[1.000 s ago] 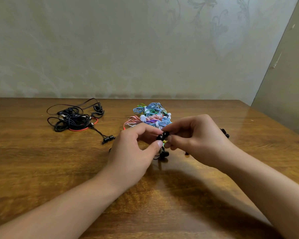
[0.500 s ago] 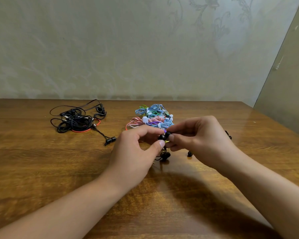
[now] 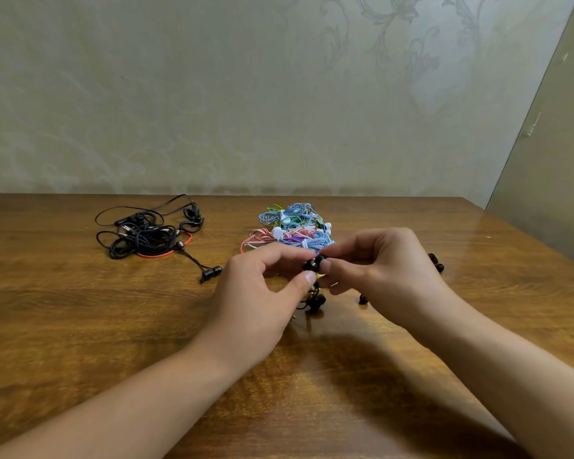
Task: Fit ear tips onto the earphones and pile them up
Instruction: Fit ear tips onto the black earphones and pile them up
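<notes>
At frame centre, left hand (image 3: 259,293) pinches the black earbud (image 3: 312,265) steady so right hand (image 3: 378,266), pinching its ear tip (image 3: 320,259), can seat it.

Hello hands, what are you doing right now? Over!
Left hand and right hand both pinching one black earbud, ear tip going on. Black pile far left, colourful pile behind. Nothing blocking.

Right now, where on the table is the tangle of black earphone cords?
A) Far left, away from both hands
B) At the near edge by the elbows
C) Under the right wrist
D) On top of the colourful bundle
A: the black tangle lies at the far left of the table, apart from the left hand, the right hand and the colourful bundle.
</notes>
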